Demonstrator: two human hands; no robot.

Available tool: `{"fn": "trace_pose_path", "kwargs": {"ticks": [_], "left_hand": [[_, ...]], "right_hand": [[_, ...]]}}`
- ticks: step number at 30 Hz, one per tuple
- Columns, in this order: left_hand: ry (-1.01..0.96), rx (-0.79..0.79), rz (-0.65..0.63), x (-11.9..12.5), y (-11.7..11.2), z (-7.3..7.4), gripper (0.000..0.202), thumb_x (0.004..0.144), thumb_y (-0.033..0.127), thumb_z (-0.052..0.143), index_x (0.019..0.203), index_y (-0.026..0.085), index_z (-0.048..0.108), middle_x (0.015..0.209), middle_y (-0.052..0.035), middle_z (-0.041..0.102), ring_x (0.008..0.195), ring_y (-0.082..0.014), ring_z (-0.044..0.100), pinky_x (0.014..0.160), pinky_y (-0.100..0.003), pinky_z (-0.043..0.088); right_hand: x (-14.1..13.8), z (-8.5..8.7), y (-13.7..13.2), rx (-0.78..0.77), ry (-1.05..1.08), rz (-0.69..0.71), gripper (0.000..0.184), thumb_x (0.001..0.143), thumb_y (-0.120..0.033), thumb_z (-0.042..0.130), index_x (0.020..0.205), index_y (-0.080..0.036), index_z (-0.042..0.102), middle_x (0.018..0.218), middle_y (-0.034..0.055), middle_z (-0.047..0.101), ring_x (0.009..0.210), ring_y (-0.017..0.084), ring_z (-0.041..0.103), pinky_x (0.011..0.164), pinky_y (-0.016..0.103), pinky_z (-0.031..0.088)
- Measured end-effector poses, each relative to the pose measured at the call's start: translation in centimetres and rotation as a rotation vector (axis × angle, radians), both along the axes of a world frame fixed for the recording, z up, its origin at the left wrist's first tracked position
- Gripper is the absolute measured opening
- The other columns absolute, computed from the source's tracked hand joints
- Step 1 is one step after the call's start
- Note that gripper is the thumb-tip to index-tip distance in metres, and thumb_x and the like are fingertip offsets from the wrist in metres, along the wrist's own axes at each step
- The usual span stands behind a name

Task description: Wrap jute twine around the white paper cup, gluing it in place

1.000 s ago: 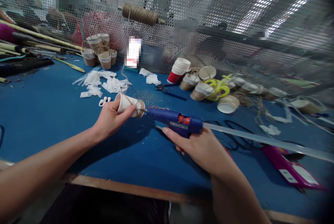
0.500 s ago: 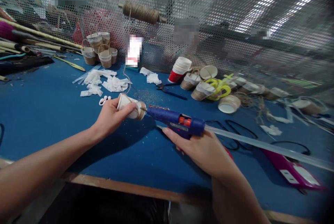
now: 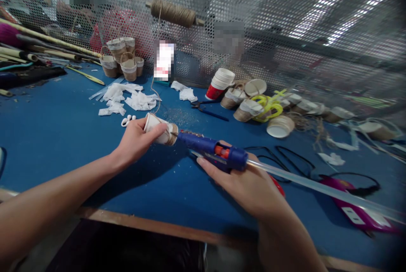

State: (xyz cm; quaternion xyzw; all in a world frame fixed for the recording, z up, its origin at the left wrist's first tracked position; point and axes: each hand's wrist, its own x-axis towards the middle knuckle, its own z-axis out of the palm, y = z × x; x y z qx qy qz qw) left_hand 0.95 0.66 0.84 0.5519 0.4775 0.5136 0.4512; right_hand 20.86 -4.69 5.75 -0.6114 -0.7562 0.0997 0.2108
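My left hand (image 3: 135,140) is closed around a white paper cup (image 3: 151,123) lying tilted on its side, its base end wrapped in brown twine. A strand of twine (image 3: 157,98) runs up from the cup. My right hand (image 3: 245,183) grips a blue hot glue gun (image 3: 203,145), whose nozzle points left and meets or nearly meets the wrapped end of the cup. Out of the gun's back extends a long clear glue stick (image 3: 294,179). Beneath the right hand show a thin blade-like tip and a red handle (image 3: 277,185); their link is hidden.
A twine spool (image 3: 173,12) hangs on the mesh panel. Small twine-covered baskets (image 3: 128,70), white fabric scraps (image 3: 141,100), pliers (image 3: 211,113), stacked paper cups (image 3: 220,81) and yellow-handled scissors (image 3: 269,109) lie across the blue table. A purple packet (image 3: 364,212) is at right.
The glue gun's rear and stick have tipped slightly lower, and the red handle shows more. The cup stays in my left hand with the nozzle at its wrapped end. The view has shifted slightly.
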Motion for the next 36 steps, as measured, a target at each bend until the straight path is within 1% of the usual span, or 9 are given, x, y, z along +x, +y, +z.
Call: {"fn": "trace_pose_path", "kwargs": {"ticks": [2, 5, 8, 11, 18, 21, 26, 31, 36], "left_hand": [[-0.003, -0.004, 0.003, -0.04, 0.07, -0.02, 0.021, 0.069, 0.033, 0.062, 0.067, 0.012, 0.064, 0.057, 0.0003, 0.058, 0.049, -0.0086, 0.047, 0.048, -0.021, 0.037], [-0.001, 0.000, 0.011, -0.11, 0.20, -0.14, 0.024, 0.069, 0.035, 0.062, 0.065, 0.012, 0.064, 0.056, 0.0004, 0.057, 0.048, -0.0086, 0.046, 0.048, -0.021, 0.036], [-0.001, 0.005, 0.016, -0.11, 0.24, -0.14, 0.023, 0.068, 0.035, 0.062, 0.065, 0.012, 0.063, 0.056, 0.0004, 0.057, 0.048, -0.0082, 0.045, 0.047, -0.021, 0.036], [0.008, 0.005, 0.017, -0.07, 0.17, -0.03, 0.023, 0.068, 0.035, 0.062, 0.065, 0.012, 0.064, 0.056, -0.0001, 0.058, 0.048, -0.0085, 0.045, 0.047, -0.021, 0.036], [0.002, -0.004, 0.000, -0.04, 0.07, 0.18, 0.021, 0.068, 0.033, 0.062, 0.067, 0.012, 0.064, 0.059, -0.0015, 0.060, 0.050, -0.0087, 0.047, 0.048, -0.021, 0.038], [-0.002, -0.002, 0.005, -0.04, 0.13, 0.10, 0.022, 0.068, 0.033, 0.062, 0.066, 0.012, 0.064, 0.057, -0.0009, 0.060, 0.049, -0.0083, 0.046, 0.048, -0.021, 0.038], [0.005, 0.000, 0.005, -0.16, 0.28, -0.28, 0.022, 0.069, 0.034, 0.062, 0.068, 0.012, 0.065, 0.059, -0.0015, 0.061, 0.050, -0.0090, 0.048, 0.049, -0.021, 0.039], [0.006, -0.001, -0.004, -0.17, 0.33, -0.33, 0.023, 0.070, 0.035, 0.062, 0.069, 0.012, 0.065, 0.061, -0.0020, 0.061, 0.051, -0.0094, 0.049, 0.050, -0.022, 0.039], [0.023, -0.018, -0.012, -0.06, 0.27, -0.16, 0.024, 0.070, 0.035, 0.061, 0.066, 0.012, 0.063, 0.057, -0.0007, 0.059, 0.048, -0.0085, 0.047, 0.046, -0.021, 0.036]], "right_hand": [[0.02, -0.20, -0.13, 0.025, 0.007, 0.016, 0.019, 0.073, -0.040, 0.055, 0.075, -0.022, 0.063, 0.071, 0.0045, 0.065, 0.064, 0.021, 0.061, 0.060, 0.032, 0.049], [-0.03, -0.15, -0.22, 0.016, 0.046, 0.048, 0.017, 0.076, -0.037, 0.052, 0.071, -0.022, 0.059, 0.062, 0.0006, 0.062, 0.055, 0.016, 0.058, 0.055, 0.027, 0.047], [-0.13, 0.06, -0.10, 0.029, 0.065, 0.061, 0.018, 0.078, -0.037, 0.052, 0.067, -0.022, 0.053, 0.062, -0.0007, 0.060, 0.054, 0.014, 0.057, 0.057, 0.025, 0.047], [-0.13, -0.01, 0.07, 0.035, 0.065, 0.079, 0.018, 0.079, -0.037, 0.052, 0.068, -0.022, 0.050, 0.063, -0.0016, 0.058, 0.055, 0.013, 0.056, 0.058, 0.024, 0.046], [0.27, -0.84, -0.08, 0.082, 0.017, 0.083, 0.018, 0.077, -0.036, 0.055, 0.066, -0.022, 0.051, 0.060, -0.0025, 0.058, 0.051, 0.013, 0.055, 0.050, 0.023, 0.044], [0.34, -0.73, -0.18, 0.064, 0.027, 0.083, 0.019, 0.077, -0.037, 0.055, 0.066, -0.023, 0.051, 0.059, -0.0029, 0.058, 0.050, 0.013, 0.054, 0.048, 0.023, 0.043], [0.26, -0.22, -0.04, 0.024, 0.052, 0.074, 0.021, 0.079, -0.038, 0.052, 0.066, -0.022, 0.051, 0.058, -0.0029, 0.056, 0.050, 0.012, 0.053, 0.051, 0.023, 0.044], [0.28, -0.39, 0.04, 0.029, 0.031, 0.060, 0.019, 0.076, -0.039, 0.055, 0.068, -0.022, 0.052, 0.058, -0.0039, 0.056, 0.051, 0.012, 0.053, 0.051, 0.022, 0.042], [0.33, -0.48, -0.13, 0.017, 0.034, 0.053, 0.021, 0.076, -0.041, 0.056, 0.069, -0.022, 0.052, 0.057, -0.0053, 0.056, 0.051, 0.011, 0.054, 0.049, 0.022, 0.040]]}}
